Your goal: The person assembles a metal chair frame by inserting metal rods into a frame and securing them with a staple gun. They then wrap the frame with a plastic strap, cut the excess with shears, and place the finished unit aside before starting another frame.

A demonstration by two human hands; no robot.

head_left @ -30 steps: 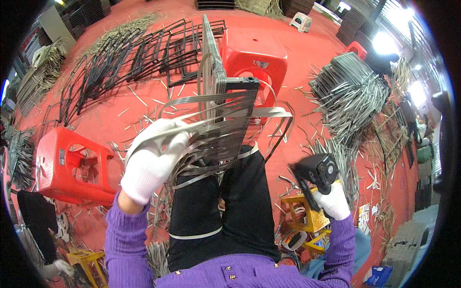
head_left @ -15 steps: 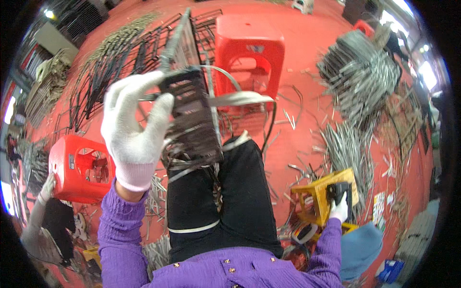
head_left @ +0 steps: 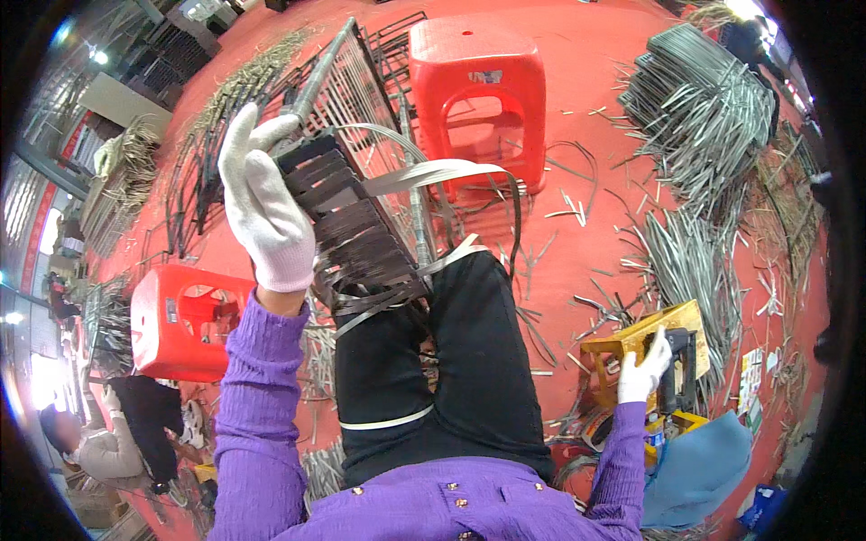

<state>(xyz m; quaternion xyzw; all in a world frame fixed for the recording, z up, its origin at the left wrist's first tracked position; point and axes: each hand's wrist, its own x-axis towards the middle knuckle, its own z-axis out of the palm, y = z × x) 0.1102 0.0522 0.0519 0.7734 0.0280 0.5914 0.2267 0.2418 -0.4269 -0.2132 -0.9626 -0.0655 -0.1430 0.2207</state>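
Note:
A dark frame woven with flat brown strips (head_left: 347, 203) leans against my thighs. A loose pale strip (head_left: 442, 171) curves out from its side. My left hand (head_left: 262, 203), in a white glove, is at the frame's upper left corner with its fingers stretched out and apart. Whether a fingertip touches the corner, I cannot tell. On the right, my gloved right hand (head_left: 644, 371) is beside a black staple gun (head_left: 678, 371) on a yellow stool (head_left: 663, 320), fingers extended and not wrapped round the tool.
Red plastic stools stand ahead (head_left: 474, 50) and at left (head_left: 149, 325). Bundles of grey strips (head_left: 695, 108) lie at right, with scraps over the red floor. Black metal frames (head_left: 203, 171) lie far left. A blue cloth (head_left: 699, 469) is beside my right forearm. Another person (head_left: 108, 446) sits at lower left.
My left hand's fingers have straightened and risen at the frame's corner. My right hand has come off the staple gun, which stays on the yellow stool. The whole view has shifted slightly.

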